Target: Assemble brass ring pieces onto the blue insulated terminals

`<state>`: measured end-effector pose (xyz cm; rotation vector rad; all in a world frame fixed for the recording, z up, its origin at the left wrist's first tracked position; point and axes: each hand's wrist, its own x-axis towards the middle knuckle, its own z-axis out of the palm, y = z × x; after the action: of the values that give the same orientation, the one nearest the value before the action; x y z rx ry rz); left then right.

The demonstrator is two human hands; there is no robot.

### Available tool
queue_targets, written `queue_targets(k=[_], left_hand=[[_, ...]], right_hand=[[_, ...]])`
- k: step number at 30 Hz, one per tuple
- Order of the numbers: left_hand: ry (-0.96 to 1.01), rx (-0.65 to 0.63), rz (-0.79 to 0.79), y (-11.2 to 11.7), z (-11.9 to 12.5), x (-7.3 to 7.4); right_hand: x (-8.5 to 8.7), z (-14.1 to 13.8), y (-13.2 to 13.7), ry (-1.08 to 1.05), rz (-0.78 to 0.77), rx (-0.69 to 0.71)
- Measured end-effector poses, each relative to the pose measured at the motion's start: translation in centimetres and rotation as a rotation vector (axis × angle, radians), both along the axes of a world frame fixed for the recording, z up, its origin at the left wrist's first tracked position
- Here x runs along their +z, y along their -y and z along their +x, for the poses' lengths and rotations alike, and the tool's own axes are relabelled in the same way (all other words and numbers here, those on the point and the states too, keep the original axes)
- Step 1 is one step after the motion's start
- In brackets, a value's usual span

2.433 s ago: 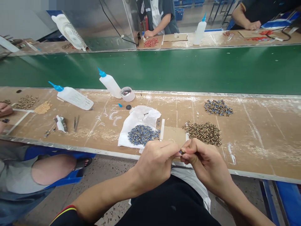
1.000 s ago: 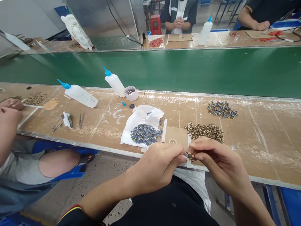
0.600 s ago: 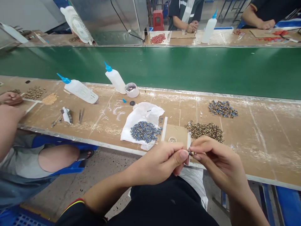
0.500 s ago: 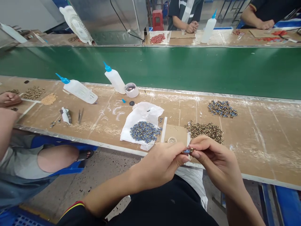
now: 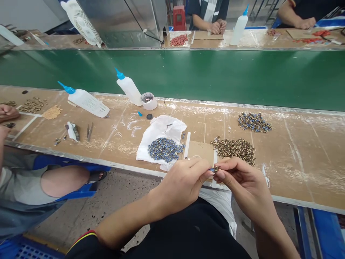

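My left hand (image 5: pixel 183 181) and my right hand (image 5: pixel 241 180) meet just in front of the bench edge, both pinched on one tiny blue-and-brass part (image 5: pixel 215 168) held between their fingertips. Behind them lies a small cardboard pad (image 5: pixel 199 149) with a clear ring on it. A heap of small blue parts (image 5: pixel 164 148) rests on white paper (image 5: pixel 159 135) to the left of the pad. A heap of brass parts (image 5: pixel 234 148) lies to its right. Farther back right sits a pile of mixed blue-and-brass pieces (image 5: pixel 253 121).
Two white squeeze bottles with blue tips (image 5: pixel 84 101) (image 5: pixel 128 89) and a small white cup (image 5: pixel 149 101) stand on the bench. A green conveyor belt (image 5: pixel 205 75) runs behind. A seated person's knee (image 5: pixel 63 181) and hand (image 5: pixel 8 111) are at left; other people work across the belt.
My two hands stayed together at the bench edge, working the tiny part between their fingertips. The view shifted slightly; the hands now sit a little higher and closer to the pad.
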<state>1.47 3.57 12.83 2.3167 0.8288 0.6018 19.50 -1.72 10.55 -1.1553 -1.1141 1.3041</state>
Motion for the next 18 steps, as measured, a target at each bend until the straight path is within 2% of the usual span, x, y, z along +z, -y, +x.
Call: queue_targets(k=[5,8,10,13,16,18], left_hand=[[0.008,0.008,-0.088,-0.4,-0.1,0.2],[-0.044,0.14,-0.165,-1.8,-1.6,-1.0],[-0.123,0.331,-0.141,-3.3,-3.6,-3.3],[-0.254,0.583,0.061,-5.8,-6.7,-8.4],[-0.354,0.669,0.206,-7.3,-8.8,-13.2],[-0.427,0.688,0.228,-7.6,-9.4,-15.3]], right_hand=[[-0.3,0.1,-0.2,0.042,-0.006,-0.004],[-2.6,2.3,-1.1,0.182,0.003,-0.142],[-5.1,5.3,-2.3,0.33,-0.015,-0.315],[-9.3,11.1,-5.2,0.494,-0.047,-0.559],[-12.5,16.3,-8.9,0.566,-0.028,-0.729],[-14.0,18.4,-11.4,0.585,-0.019,-0.777]])
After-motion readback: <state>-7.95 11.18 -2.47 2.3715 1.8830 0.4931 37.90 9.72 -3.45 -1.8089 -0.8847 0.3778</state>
